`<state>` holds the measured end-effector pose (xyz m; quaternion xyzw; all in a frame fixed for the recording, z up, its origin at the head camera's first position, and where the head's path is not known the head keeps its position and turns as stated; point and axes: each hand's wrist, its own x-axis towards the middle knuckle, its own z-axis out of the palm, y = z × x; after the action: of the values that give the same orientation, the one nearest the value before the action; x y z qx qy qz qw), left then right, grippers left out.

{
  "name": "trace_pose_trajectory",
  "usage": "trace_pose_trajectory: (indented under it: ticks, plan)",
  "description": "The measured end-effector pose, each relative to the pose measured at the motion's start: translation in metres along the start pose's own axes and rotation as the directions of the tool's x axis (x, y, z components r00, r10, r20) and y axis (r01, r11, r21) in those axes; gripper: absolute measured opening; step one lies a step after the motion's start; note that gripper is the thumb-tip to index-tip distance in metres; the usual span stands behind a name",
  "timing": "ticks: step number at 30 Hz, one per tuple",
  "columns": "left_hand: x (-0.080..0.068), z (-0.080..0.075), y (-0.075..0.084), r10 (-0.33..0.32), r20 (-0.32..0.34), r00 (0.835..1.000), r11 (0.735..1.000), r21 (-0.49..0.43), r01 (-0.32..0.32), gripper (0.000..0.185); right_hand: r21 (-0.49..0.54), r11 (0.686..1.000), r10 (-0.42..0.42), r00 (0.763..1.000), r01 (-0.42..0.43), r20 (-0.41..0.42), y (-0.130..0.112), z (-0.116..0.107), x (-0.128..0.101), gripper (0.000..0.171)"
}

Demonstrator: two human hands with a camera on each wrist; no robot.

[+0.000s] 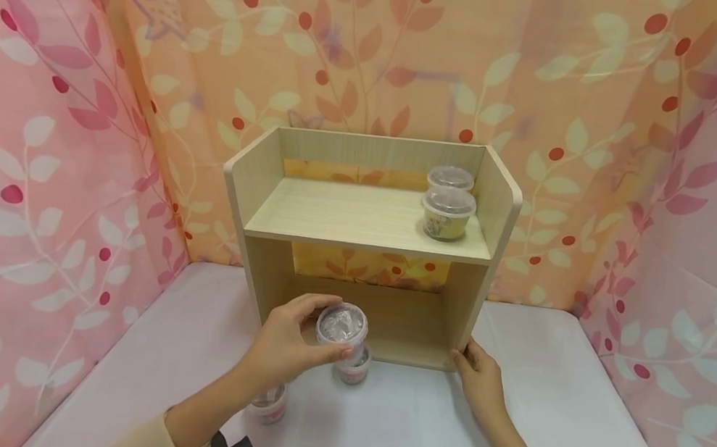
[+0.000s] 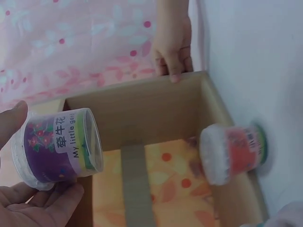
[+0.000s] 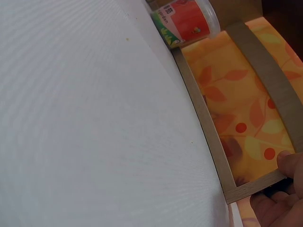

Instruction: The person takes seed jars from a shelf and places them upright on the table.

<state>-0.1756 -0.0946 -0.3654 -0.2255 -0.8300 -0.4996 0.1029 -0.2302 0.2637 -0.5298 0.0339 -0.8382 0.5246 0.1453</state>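
Observation:
My left hand grips a small clear plastic tub with a lid, held in front of the shelf's lower opening. In the left wrist view this tub carries a purple label with flowers and "My little gard" lettering. My right hand pinches the lower right side panel of the wooden shelf near its front edge. A second tub, red-labelled in the left wrist view, stands on the table just before the shelf, partly behind the held one.
Another lidded tub stands on the white table, partly behind my left forearm. On the upper board, at the right, a yellow-labelled tub stands in front of another tub. Patterned cloth hangs behind and on both sides.

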Motion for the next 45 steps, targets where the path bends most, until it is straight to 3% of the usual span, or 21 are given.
trace_pose_trajectory:
  ticks: [5, 15, 25, 29, 35, 45]
  plan:
    - [-0.015, 0.016, -0.015, -0.067, 0.004, 0.998, 0.997, -0.032, 0.067, 0.070, -0.004, 1.000, -0.006, 1.000, 0.006, -0.005, 0.001, 0.000, 0.001, 0.054]
    - [-0.043, 0.051, -0.054, -0.195, -0.010, 0.981, 0.981, 0.017, 0.195, 0.079, 0.009, 1.000, -0.009, 1.000, 0.009, -0.011, 0.001, 0.001, 0.000, 0.053]
    - [-0.056, 0.074, -0.087, -0.252, 0.012, 0.968, 0.967, 0.053, 0.251, 0.082, 0.014, 0.999, -0.033, 0.999, 0.033, 0.010, 0.000, -0.001, 0.000, 0.056]
    - [-0.059, 0.080, -0.092, -0.265, 0.022, 0.964, 0.960, 0.100, 0.262, 0.082, 0.016, 1.000, -0.027, 1.000, 0.027, 0.005, -0.001, -0.001, -0.001, 0.054]
    - [-0.063, 0.088, -0.097, -0.227, 0.009, 0.974, 0.963, 0.151, 0.223, 0.079, 0.020, 1.000, -0.016, 1.000, 0.016, 0.000, 0.000, 0.001, 0.000, 0.054]
    - [-0.066, 0.090, -0.093, -0.238, 0.037, 0.970, 0.961, 0.153, 0.230, 0.083, 0.037, 0.999, -0.011, 1.000, 0.010, 0.009, -0.001, 0.000, -0.001, 0.055]
